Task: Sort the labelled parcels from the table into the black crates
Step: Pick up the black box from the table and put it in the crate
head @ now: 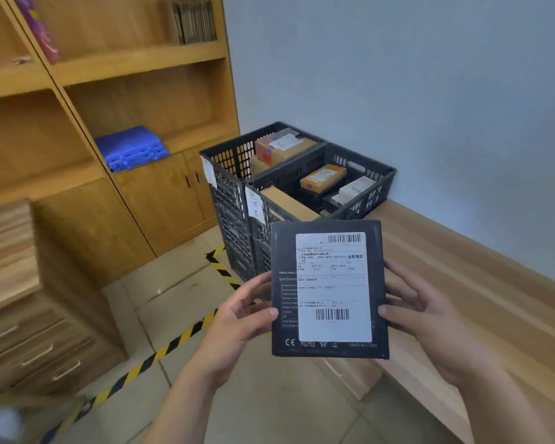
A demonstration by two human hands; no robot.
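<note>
Black crates [289, 174] holding boxed parcels, left hand [241, 318] and right hand [420, 312] gripping dark labelled parcel [329, 290]

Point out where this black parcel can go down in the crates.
Near crate: a dark gap between the orange box and the white box. Far crate is piled to its rim. The black parcel is gripped by the left hand and right hand.

"CE", "RoHS" on black parcel [329, 290]
</note>
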